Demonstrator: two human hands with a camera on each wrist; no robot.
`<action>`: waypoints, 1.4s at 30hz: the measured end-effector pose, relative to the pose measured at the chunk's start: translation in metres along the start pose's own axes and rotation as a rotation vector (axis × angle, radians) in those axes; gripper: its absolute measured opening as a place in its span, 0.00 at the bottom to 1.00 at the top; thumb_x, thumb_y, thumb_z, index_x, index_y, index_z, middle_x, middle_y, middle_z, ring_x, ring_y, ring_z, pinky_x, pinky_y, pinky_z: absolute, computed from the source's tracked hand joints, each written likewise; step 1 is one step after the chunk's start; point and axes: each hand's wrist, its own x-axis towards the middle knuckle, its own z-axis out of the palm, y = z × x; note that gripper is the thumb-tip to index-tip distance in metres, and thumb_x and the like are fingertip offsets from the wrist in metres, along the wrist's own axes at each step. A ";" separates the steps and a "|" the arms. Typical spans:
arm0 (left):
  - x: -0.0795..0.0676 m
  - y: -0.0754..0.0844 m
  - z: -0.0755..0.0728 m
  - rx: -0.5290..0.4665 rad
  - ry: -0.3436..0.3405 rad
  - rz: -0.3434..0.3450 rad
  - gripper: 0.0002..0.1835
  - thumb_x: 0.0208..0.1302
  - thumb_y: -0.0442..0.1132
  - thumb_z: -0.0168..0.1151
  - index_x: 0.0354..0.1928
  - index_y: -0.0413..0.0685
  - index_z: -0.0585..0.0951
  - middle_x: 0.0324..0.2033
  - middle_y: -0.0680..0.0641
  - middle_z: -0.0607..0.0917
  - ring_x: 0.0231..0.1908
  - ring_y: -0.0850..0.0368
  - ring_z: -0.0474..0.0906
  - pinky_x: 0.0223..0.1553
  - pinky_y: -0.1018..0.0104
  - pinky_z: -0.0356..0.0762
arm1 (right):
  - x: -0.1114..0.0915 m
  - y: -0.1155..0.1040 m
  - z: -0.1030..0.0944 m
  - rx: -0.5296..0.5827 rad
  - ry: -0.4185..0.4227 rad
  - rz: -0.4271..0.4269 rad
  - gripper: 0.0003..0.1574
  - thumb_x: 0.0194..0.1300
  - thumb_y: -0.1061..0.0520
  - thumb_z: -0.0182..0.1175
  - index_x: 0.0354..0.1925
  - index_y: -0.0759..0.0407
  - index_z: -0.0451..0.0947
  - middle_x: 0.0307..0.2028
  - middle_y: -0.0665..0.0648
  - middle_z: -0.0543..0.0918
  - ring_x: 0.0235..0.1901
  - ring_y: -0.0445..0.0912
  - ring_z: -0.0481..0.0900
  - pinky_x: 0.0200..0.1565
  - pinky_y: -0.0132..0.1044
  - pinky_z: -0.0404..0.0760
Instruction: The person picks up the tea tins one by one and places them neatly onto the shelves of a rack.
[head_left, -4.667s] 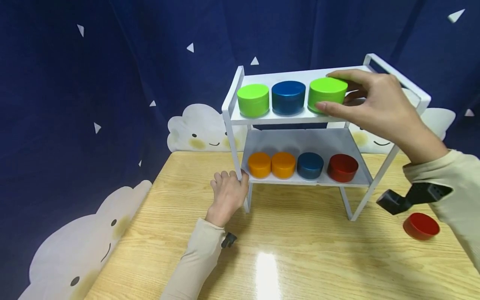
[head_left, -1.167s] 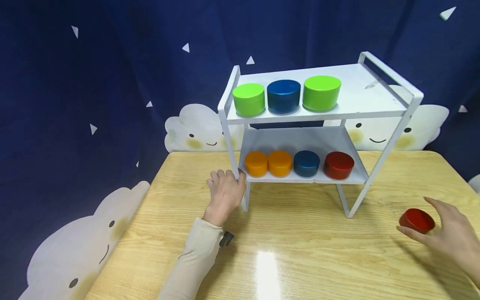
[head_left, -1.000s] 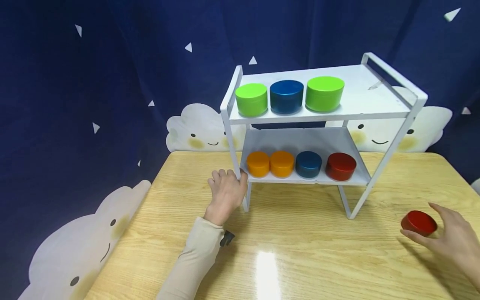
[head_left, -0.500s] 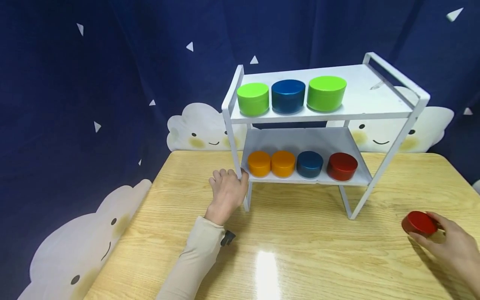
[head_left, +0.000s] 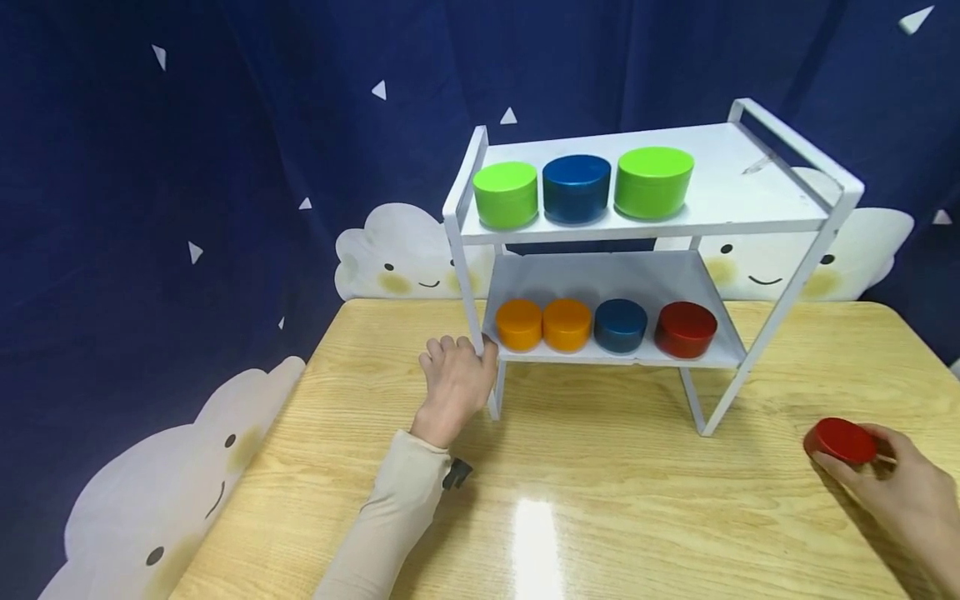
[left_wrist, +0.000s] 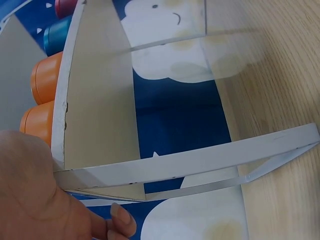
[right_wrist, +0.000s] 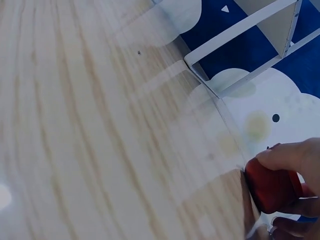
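Observation:
A white two-tier shelf rack (head_left: 780, 226) stands on the table, and my left hand (head_left: 454, 382) grips its front left post at the lower tier, thumb in front. In the left wrist view that hand (left_wrist: 35, 185) lies against the rack's corner, fingertips showing below. At the far right my right hand (head_left: 903, 479) pinches a red round tin (head_left: 842, 440) between thumb and fingers, close over the table. The right wrist view shows the same red tin (right_wrist: 272, 186), thumb across its near edge and the other fingers partly behind it.
On the top tier sit a green tin (head_left: 506, 196), a blue tin (head_left: 576, 190) and another green tin (head_left: 654, 183). The lower tier bears two orange tins (head_left: 519, 325), a blue tin (head_left: 620, 326) and a red tin (head_left: 686, 330). Behind hangs a dark blue curtain (head_left: 300, 100).
My right hand let go of the right green tin on the top tier, went down to the loose red tin with fingers spread, and closed on it. The left hand has stayed on the post.

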 end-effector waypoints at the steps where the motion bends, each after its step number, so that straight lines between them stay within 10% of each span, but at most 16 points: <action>1: 0.000 0.000 0.000 -0.003 0.001 0.001 0.29 0.71 0.53 0.29 0.24 0.39 0.71 0.26 0.41 0.69 0.34 0.42 0.62 0.39 0.50 0.59 | 0.000 -0.001 -0.001 0.000 -0.010 0.020 0.53 0.59 0.42 0.66 0.65 0.76 0.55 0.52 0.83 0.66 0.48 0.73 0.67 0.45 0.63 0.65; 17: 0.000 0.000 0.001 -0.014 0.020 0.016 0.28 0.71 0.52 0.32 0.22 0.40 0.71 0.24 0.41 0.69 0.32 0.42 0.62 0.36 0.52 0.59 | 0.002 -0.012 -0.007 -0.013 0.017 0.023 0.53 0.60 0.42 0.65 0.64 0.79 0.56 0.51 0.84 0.69 0.46 0.74 0.71 0.42 0.60 0.71; 25: -0.001 -0.001 0.003 -0.007 0.029 0.016 0.28 0.71 0.52 0.32 0.21 0.40 0.70 0.23 0.41 0.69 0.31 0.42 0.61 0.35 0.52 0.59 | 0.000 -0.024 -0.020 0.026 0.017 -0.011 0.52 0.58 0.41 0.67 0.63 0.77 0.61 0.50 0.82 0.73 0.43 0.73 0.76 0.31 0.41 0.73; 29: 0.000 -0.001 0.003 -0.007 0.024 0.013 0.28 0.71 0.52 0.32 0.22 0.40 0.71 0.24 0.41 0.69 0.31 0.42 0.62 0.35 0.52 0.59 | -0.002 -0.029 -0.025 0.040 0.048 -0.063 0.49 0.56 0.42 0.68 0.60 0.76 0.65 0.47 0.80 0.76 0.23 0.39 0.82 0.26 0.28 0.63; 32: 0.000 -0.001 0.003 -0.009 0.018 0.015 0.28 0.71 0.52 0.32 0.22 0.40 0.71 0.24 0.41 0.69 0.31 0.42 0.61 0.35 0.52 0.59 | -0.004 -0.034 -0.027 0.049 0.086 -0.106 0.46 0.55 0.44 0.70 0.58 0.75 0.69 0.44 0.79 0.78 0.21 0.15 0.59 0.27 0.25 0.60; 42: 0.000 -0.001 0.002 -0.017 0.013 0.016 0.28 0.71 0.52 0.32 0.22 0.40 0.71 0.24 0.42 0.69 0.32 0.42 0.62 0.36 0.51 0.58 | -0.007 -0.053 -0.033 0.096 0.149 -0.172 0.41 0.50 0.46 0.74 0.54 0.71 0.74 0.34 0.74 0.83 0.24 0.09 0.58 0.34 0.30 0.57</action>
